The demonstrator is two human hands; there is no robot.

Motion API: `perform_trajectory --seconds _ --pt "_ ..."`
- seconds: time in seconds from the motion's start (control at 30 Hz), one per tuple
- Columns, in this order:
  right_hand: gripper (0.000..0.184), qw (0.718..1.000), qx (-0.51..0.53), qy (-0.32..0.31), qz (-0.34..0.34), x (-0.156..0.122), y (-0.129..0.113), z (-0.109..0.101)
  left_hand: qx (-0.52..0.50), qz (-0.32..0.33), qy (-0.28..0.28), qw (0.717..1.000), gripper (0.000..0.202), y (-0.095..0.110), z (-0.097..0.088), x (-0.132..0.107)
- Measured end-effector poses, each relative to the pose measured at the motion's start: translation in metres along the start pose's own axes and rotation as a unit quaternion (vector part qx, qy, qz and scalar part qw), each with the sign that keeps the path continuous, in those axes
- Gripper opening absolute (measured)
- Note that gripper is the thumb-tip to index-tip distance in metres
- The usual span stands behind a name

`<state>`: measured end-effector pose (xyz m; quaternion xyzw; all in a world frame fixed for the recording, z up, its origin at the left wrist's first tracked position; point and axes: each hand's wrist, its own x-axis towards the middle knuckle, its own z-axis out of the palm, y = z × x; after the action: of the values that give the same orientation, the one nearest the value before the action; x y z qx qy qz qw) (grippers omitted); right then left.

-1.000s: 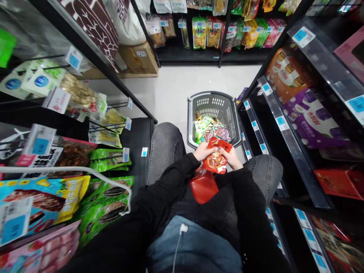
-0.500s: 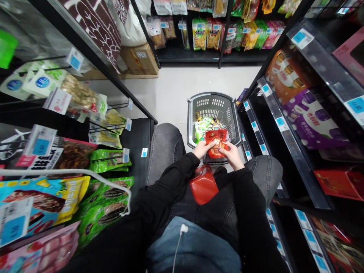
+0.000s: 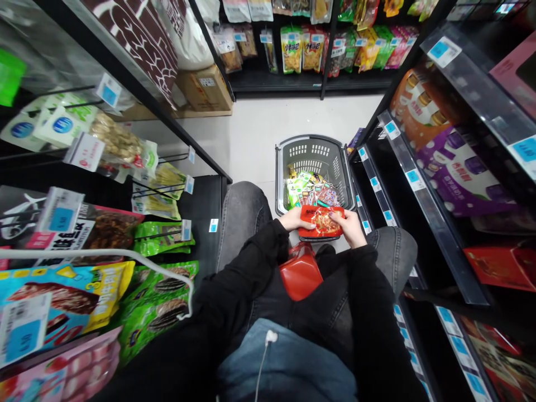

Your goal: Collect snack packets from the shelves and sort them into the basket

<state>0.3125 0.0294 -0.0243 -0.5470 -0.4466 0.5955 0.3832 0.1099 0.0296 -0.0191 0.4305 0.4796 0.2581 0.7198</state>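
A red snack packet point(image 3: 320, 222) lies sideways between my two hands, over the near rim of the shopping basket. My left hand point(image 3: 295, 219) grips its left end, the thumb on top. At the right end my right hand point(image 3: 350, 226) pinches it, thumb also on the upper face. Beyond it, the grey shopping basket point(image 3: 335, 152) stands on the floor with several small green and dark packets point(image 3: 302, 183) inside. Below my hands, a shiny red container point(image 3: 299, 272) rests between my legs; what it holds I cannot make out.
Shelves with hanging snack bags point(image 3: 161, 237) close in on the left. To the right, shelves carry purple cartons point(image 3: 460, 173) and price tags. A cardboard box point(image 3: 205, 89) sits behind the left rack. More bagged snacks point(image 3: 292, 50) hang at the back, across pale floor point(image 3: 255, 128).
The red packet has turned from upright to sideways, and my hands have moved apart to its two ends. More packets in the basket are now visible. The basket stays put.
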Motion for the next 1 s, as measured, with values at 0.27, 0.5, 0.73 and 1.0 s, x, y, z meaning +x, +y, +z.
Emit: perform_trajectory --seconds 0.27,0.5,0.73,1.0 --pt "0.031 0.982 -0.154 -0.091 -0.064 0.001 0.0 0.007 0.072 -0.12 -0.13 0.982 0.046 -0.008 0.002 0.001" --pt "0.049 0.997 0.073 0.017 -0.026 0.002 0.007 0.013 0.056 0.0 0.081 0.995 0.033 -0.007 0.018 0.008" --pt "0.044 0.994 -0.005 -0.11 0.025 -0.001 0.012 0.014 0.171 0.026 -0.01 0.985 0.039 0.0 0.001 0.002" --pt "0.048 0.97 0.019 -0.238 0.042 -0.008 0.002 0.007 0.177 0.08 -0.029 0.98 0.044 -0.006 0.0 0.002"
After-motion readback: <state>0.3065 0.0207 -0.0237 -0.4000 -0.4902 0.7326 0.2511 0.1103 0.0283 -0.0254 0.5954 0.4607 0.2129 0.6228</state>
